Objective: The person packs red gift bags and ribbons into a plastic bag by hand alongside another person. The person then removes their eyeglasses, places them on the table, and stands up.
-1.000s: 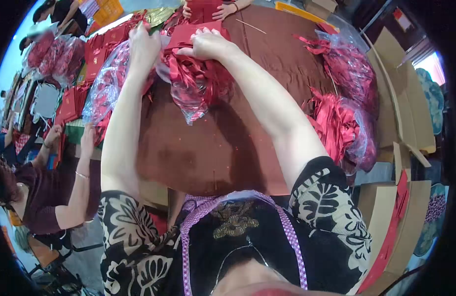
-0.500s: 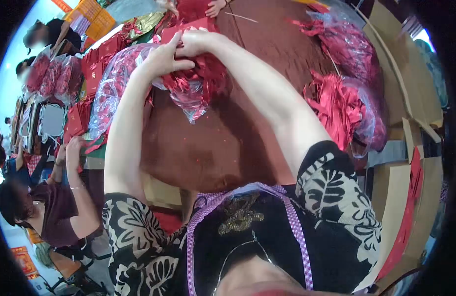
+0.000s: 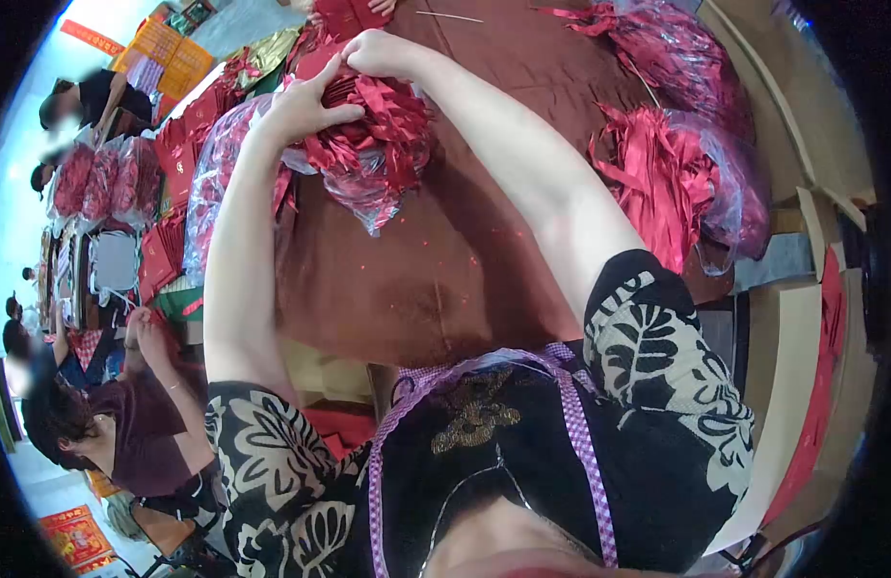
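Observation:
A thick stack of flat red card pieces with loose satiny red ribbons (image 3: pixel 373 120) lies before me, partly on crumpled clear plastic (image 3: pixel 357 197). My left hand (image 3: pixel 301 111) grips the stack's left side, its thumb stretched over the front edge and its fingers hidden behind. On the far side, my right hand (image 3: pixel 380 53) is closed with curled fingers at the stack's upper edge. Exactly what the right fingertips pinch is hidden.
Plastic bags of red ribbons (image 3: pixel 657 178) lie at the right of the brown-covered table (image 3: pixel 397 279). Open cardboard boxes (image 3: pixel 797 385) stand beyond. Another person's hands (image 3: pixel 378 5) touch red pieces across the table. A co-worker (image 3: pixel 142 433) sits at left near red folders (image 3: pixel 161 252).
The view has shifted slightly, and more of the stack and its ribbons shows. My right hand has moved a little away from my left. The co-worker's raised hand at left has lowered slightly.

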A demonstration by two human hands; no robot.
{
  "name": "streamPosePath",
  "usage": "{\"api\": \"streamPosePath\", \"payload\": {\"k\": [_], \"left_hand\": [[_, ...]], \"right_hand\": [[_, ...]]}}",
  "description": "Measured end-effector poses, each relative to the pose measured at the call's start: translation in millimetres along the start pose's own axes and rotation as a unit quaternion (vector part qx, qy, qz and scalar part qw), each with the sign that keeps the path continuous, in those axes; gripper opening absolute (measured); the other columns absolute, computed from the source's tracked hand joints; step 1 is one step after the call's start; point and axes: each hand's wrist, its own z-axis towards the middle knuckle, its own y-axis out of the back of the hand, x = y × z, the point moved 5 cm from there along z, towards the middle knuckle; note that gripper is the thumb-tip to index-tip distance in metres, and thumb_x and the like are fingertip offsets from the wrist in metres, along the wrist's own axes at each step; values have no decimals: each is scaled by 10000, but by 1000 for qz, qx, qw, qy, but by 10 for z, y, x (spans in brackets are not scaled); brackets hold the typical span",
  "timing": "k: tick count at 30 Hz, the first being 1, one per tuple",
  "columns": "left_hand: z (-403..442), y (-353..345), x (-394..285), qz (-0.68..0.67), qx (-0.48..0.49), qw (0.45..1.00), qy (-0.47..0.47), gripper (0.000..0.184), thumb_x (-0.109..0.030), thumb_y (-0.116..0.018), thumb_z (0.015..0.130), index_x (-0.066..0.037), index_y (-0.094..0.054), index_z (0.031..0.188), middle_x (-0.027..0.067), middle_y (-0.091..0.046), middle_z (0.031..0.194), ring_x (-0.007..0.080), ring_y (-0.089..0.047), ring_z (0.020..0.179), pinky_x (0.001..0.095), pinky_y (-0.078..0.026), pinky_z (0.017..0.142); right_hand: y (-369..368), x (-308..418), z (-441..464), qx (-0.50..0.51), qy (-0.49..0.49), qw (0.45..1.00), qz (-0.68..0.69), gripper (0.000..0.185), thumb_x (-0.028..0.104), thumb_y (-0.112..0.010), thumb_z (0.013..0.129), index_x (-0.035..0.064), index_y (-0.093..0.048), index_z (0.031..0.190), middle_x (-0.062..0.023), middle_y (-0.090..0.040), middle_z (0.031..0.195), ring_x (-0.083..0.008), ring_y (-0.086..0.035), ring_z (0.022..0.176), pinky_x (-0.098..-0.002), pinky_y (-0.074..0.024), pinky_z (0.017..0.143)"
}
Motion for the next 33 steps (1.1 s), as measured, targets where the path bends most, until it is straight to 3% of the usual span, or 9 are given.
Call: {"api": "streamPosePath", "payload": {"k": [7, 9, 11, 13, 15, 17, 21, 23, 33], "left_hand": [[-73, 44, -102, -16, -1, 999, -43, 749, -459, -687, 655, -57, -440, 1237, 161, -555, 1121, 288, -532, 1040, 356, -396, 904], [-76, 59, -74, -40, 18, 999, 1, 662, -413, -682, 671, -50, -491, 1191, 138, -533, 1166, 269, -508, 1081, 343, -377, 933], [-53, 62, -101, -15, 21, 1000, -12, 643, -387, -676, 683, -48, -487, 1195, 139, -518, 1187, 265, -501, 1090, 337, -376, 933], [-26, 24, -24, -32, 25, 999, -14, 638, -381, -675, 687, -46, -486, 1196, 139, -514, 1191, 265, -501, 1091, 333, -377, 932], [-1, 17, -13, -46, 25, 999, -15, 632, -374, -673, 691, -44, -485, 1196, 139, -511, 1196, 264, -500, 1091, 330, -377, 931], [-8, 18, -30, -57, 46, 997, -5, 608, -259, -676, 719, 10, -445, 1212, 164, -495, 1214, 240, -483, 1113, 308, -351, 951], [-14, 24, -68, -47, 56, 997, 22, 591, -252, -672, 722, 11, -451, 1204, 161, -496, 1214, 239, -491, 1103, 308, -356, 945], [-16, 13, -52, -37, 44, 998, 10, 579, -248, -668, 725, 11, -457, 1197, 159, -502, 1207, 239, -495, 1097, 308, -357, 943], [42, -12, 3, -49, 51, 998, -6, 563, -314, -660, 719, -36, -495, 1180, 136, -512, 1196, 260, -488, 1107, 317, -373, 930]], "right_hand": [[97, 33, -19, -22, 46, 989, 142, 325, 4, -412, 658, -1, -647, 882, -101, -642, 826, -177, -580, 816, -271, -435, 773], [277, 0, -134, -84, 157, 958, 226, 227, -13, -462, 683, -42, -623, 840, -114, -628, 865, -170, -578, 843, -267, -445, 769], [382, -318, -243, -186, 43, 867, 461, 155, -2, -498, 726, -48, -606, 828, -125, -610, 833, -167, -580, 769, -260, -476, 643], [382, -751, -444, -280, -27, 859, 427, 97, 31, -528, 758, -26, -597, 796, -106, -592, 732, -160, -567, 628, -245, -467, 508], [170, -1303, -475, -138, -104, 927, 334, 92, 87, -552, 769, 8, -599, 763, -74, -582, 667, -146, -534, 519, -257, -462, 465], [-48, -1311, -761, -124, -262, 884, 367, 152, 183, -596, 781, 44, -589, 720, -40, -573, 625, -136, -523, 480, -261, -463, 453], [-309, -1377, -796, -89, -300, 861, 400, 227, 280, -611, 801, 66, -584, 732, -16, -592, 689, -131, -553, 557, -289, -476, 494], [-391, -1421, -739, -66, -308, 805, 503, 154, 228, -580, 823, 76, -589, 803, -11, -595, 730, -139, -556, 593, -295, -476, 521], [-306, -1794, -748, -116, -327, 734, 584, 114, 26, -455, 777, 9, -538, 853, -88, -569, 715, -230, -576, 602, -417, -503, 589]]}}
